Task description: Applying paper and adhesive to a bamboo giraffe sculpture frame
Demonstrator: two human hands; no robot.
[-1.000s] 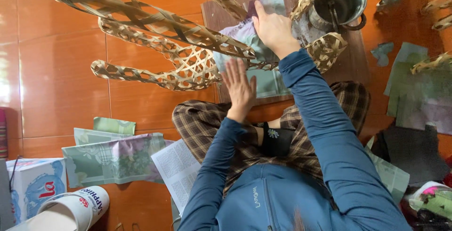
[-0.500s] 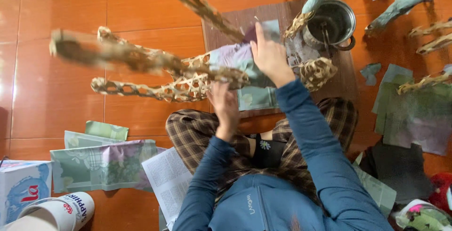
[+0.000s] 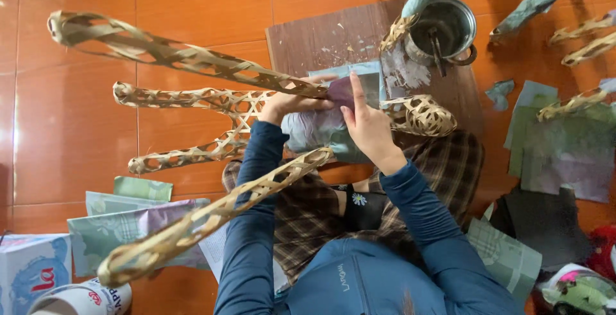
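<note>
Nearby, a metal pot [image 3: 449, 29] holds a brush while both flat hands [image 3: 366, 126] press paper [image 3: 321, 129] onto woven bamboo [image 3: 192, 100].

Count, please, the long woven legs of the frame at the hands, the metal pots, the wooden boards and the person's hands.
Woven legs: 4
Metal pot: 1
Wooden board: 1
Hands: 2, left hand and right hand
Total: 8

Metal pot [image 3: 449, 29] on brown board [image 3: 321, 36], paper sheets [image 3: 564, 154] on orange tiled floor [image 3: 70, 135].
</note>
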